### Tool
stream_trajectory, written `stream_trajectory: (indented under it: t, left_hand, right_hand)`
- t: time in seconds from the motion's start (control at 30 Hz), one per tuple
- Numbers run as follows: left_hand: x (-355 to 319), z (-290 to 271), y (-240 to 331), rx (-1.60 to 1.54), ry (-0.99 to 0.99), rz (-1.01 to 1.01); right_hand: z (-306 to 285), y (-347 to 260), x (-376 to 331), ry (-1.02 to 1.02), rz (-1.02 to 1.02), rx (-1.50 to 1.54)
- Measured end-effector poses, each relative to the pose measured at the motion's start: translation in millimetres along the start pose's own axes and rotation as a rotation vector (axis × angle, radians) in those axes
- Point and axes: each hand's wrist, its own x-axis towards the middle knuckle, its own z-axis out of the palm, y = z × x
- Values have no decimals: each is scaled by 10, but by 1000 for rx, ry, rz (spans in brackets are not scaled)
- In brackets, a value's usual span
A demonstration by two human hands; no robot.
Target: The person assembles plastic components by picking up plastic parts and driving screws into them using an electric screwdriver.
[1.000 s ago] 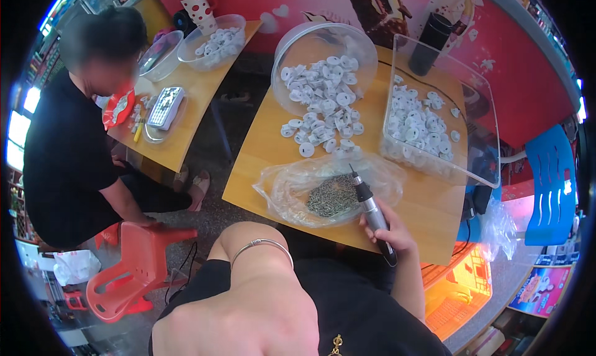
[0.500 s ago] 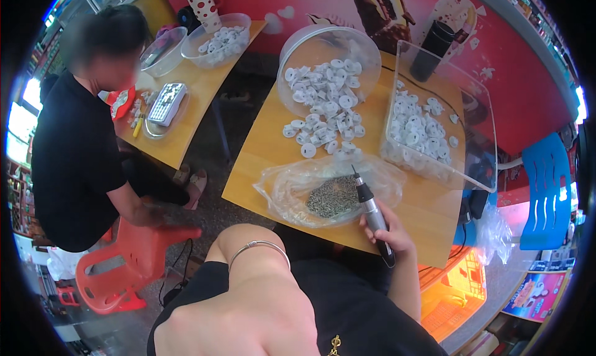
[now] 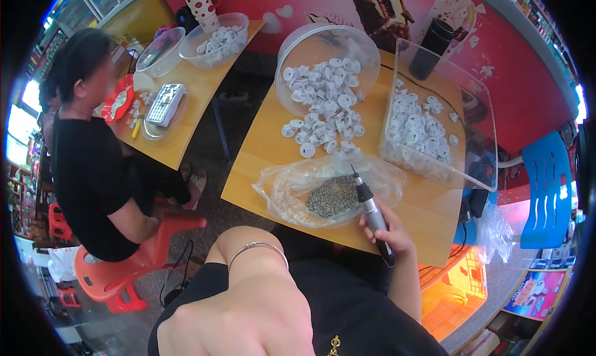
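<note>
My right hand point(image 3: 393, 233) is wrapped round a silver and black electric screwdriver point(image 3: 372, 213), its thin bit pointing up and away over the table. Beneath the bit lies a clear plastic bag point(image 3: 285, 185), spread out, with a heap of small metal screws point(image 3: 331, 196) in it. Close to the camera at the lower edge is my left hand point(image 3: 236, 322), its back showing and its fingers out of sight; a bangle circles that wrist. Beyond the bag, many white round plastic parts point(image 3: 329, 95) spill from a tipped clear tub point(image 3: 366, 52).
At the right of the wooden table point(image 3: 248, 163) stands a clear rectangular bin point(image 3: 495, 145) of white parts, with a black bottle point(image 3: 431, 49) behind it. An orange crate point(image 3: 462, 294) sits below. On the left, a person point(image 3: 93, 163) is by a red chair point(image 3: 115, 275) and second table point(image 3: 192, 114).
The person at the left has risen from a bent posture to a more upright one over the red chair. My hands and the screwdriver are practically unmoved.
</note>
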Motion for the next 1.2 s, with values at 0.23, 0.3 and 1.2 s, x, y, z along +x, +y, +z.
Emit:
stream_trajectory:
  t: [0.23,0.3,1.2]
  left_hand:
    - [-206,-33,-7,2,36,-13]
    - [-414,-91,-119,185,314,-199]
    - [-2217,-773,-345,1253,221,-1356]
  right_hand:
    - [-30,17,1,3,1,12]
    - [-48,14,-26,18,1,13]
    - [-34,7,0,57,35,21]
